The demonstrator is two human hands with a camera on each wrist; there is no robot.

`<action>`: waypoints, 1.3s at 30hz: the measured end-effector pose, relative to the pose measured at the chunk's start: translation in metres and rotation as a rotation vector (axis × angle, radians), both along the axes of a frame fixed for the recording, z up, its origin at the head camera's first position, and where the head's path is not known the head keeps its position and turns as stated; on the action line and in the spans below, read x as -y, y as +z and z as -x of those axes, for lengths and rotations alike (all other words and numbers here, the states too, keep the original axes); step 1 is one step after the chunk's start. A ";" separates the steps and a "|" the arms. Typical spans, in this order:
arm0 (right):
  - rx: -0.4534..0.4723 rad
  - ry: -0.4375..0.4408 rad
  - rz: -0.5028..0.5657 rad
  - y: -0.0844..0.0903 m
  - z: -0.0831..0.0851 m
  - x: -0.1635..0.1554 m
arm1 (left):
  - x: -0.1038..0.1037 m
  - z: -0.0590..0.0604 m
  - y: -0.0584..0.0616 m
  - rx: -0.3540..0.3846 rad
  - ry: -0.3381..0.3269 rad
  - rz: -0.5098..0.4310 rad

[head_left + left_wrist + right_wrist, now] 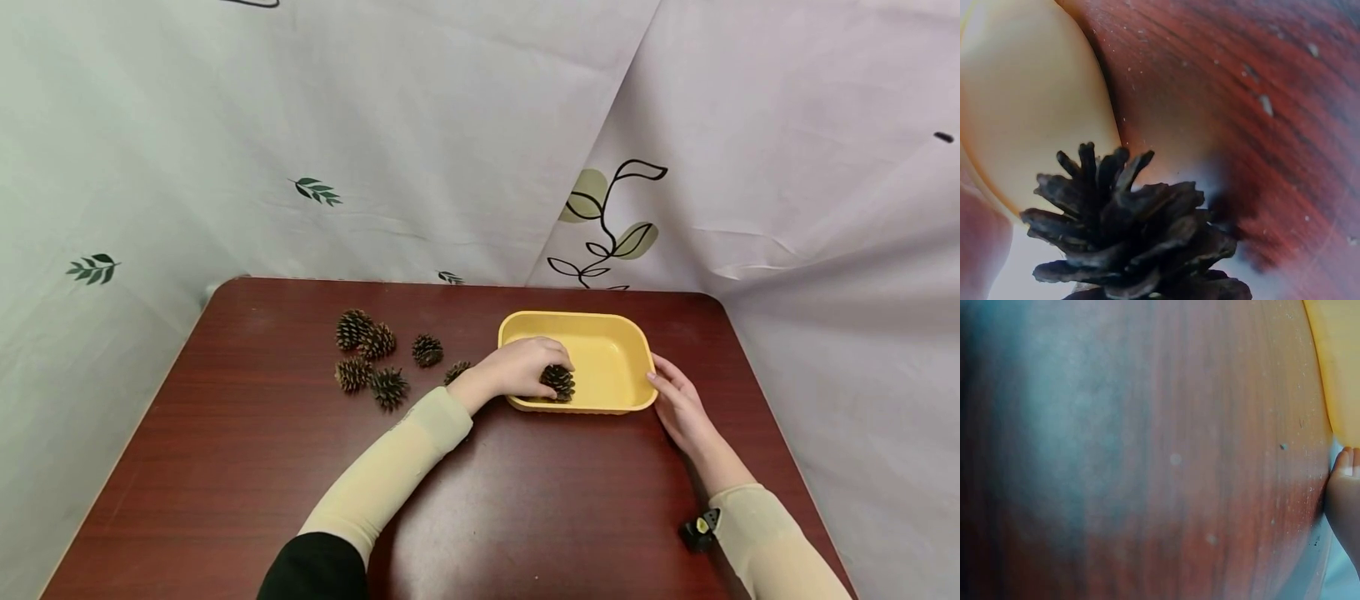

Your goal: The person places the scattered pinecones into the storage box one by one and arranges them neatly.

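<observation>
Clearly dark, woody-scaled pine cone held by left hand.

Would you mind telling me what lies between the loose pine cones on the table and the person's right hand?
In the head view, the yellow plastic tray sits between them, with the left hand holding a dark pine cone inside it; the right hand touches its right rim.

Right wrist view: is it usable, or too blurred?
Right wrist: soft throughout, only the table, a yellow tray edge and a fingertip readable. Left wrist: pine cone fairly sharp, background blurred. Head: sharp, glare on the tabletop.
</observation>
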State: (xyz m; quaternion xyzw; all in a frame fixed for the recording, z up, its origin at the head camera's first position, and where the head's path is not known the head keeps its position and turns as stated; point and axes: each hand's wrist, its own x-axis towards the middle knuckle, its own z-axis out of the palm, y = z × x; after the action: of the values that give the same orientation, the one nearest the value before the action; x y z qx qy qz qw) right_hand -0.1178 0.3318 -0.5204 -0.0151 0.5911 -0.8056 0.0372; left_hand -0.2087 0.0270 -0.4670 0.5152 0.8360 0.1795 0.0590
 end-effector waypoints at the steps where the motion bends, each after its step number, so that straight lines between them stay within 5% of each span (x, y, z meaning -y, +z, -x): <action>1: 0.001 -0.001 0.002 0.000 0.000 0.000 | 0.000 0.000 0.000 0.000 -0.004 0.001; 29: -0.003 -0.021 0.021 0.002 0.002 0.003 | 0.001 -0.003 0.009 -0.024 -0.027 0.027; 39: -0.006 -0.017 0.012 0.002 0.002 0.003 | 0.017 -0.002 0.025 -0.016 -0.013 0.010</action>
State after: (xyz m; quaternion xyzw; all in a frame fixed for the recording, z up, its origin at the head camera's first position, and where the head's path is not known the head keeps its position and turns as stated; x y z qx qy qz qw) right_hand -0.1194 0.3290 -0.5189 -0.0127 0.5863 -0.8095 0.0288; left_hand -0.2063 0.0096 -0.4423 0.5216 0.8341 0.1707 0.0559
